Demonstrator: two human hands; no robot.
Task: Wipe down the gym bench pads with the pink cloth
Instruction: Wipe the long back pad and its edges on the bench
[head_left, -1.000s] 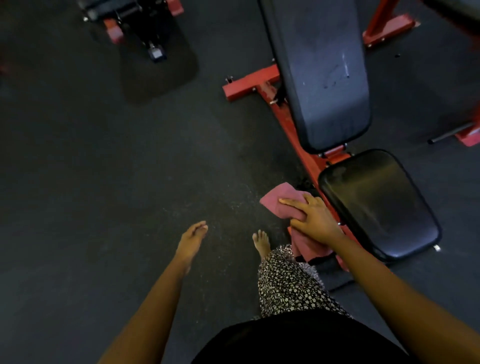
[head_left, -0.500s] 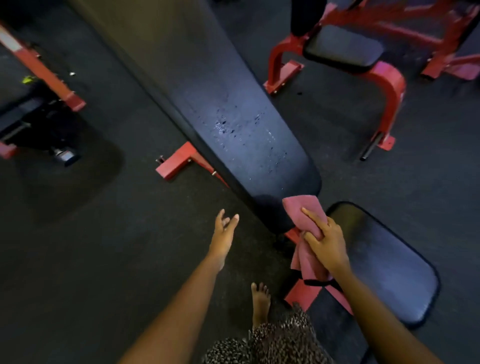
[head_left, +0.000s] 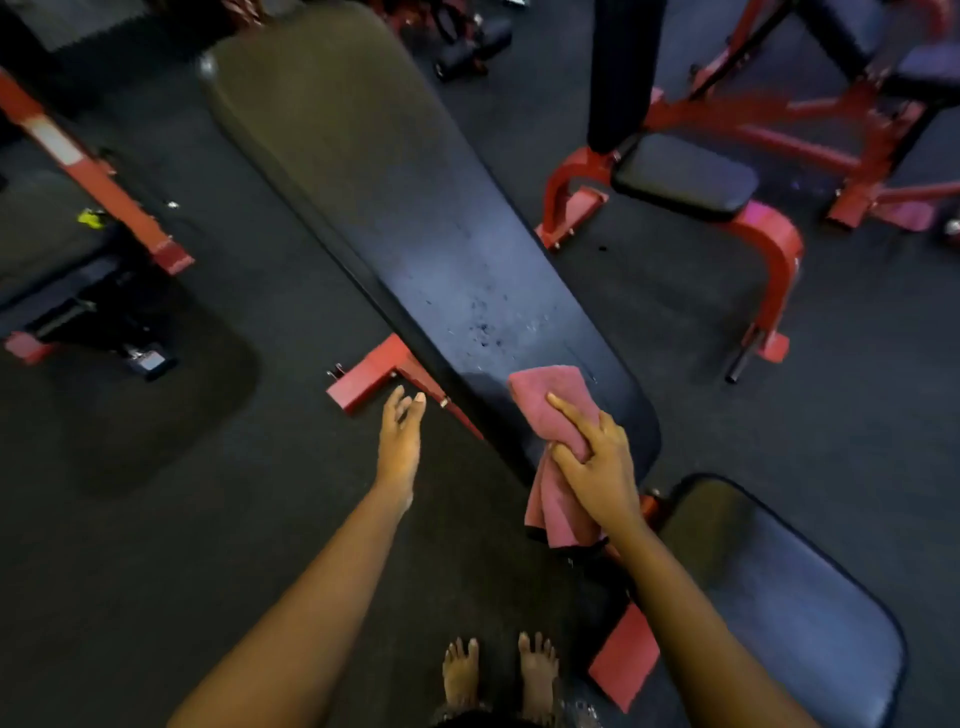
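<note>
- Floor (head_left: 156, 519): dark rubber matting, fills the view.
- Back pad (head_left: 405, 218): long black pad running from 11 o'clock down to just past centre. Its speckled marks (head_left: 483, 327) sit just beyond the cloth at 11 o'clock, so that patch looks unwiped.
- Seat pad (head_left: 810, 613): at 5 o'clock, separate from the back pad, with nothing touching it. A second ago it sat mid-view; the view has swung onto the back pad.
- Neighbour bench (head_left: 685, 176): at 2 o'clock, red frame, not involved.
- Red frame foot (head_left: 374, 374): sticks out from under the back pad at 8 o'clock of centre.
- Right hand (head_left: 597, 467): fingers clenched on the bunched cloth, index laid straight along the top and pressing down.
- Left hand (head_left: 400, 431): at 9 o'clock of the cloth, near the frame foot, fingers released, holding nothing. It has come up from a low hang.
- Pink cloth (head_left: 545, 400): its upper half is flat on the lower end of the back pad and its tail hangs off the pad edge. A second ago it was down beside the frame, off both pads.
- Read: cloth contact is only just made and the back-pad wipe is starting. Most of the pad is still ahead, towards 11 o'clock.
</note>
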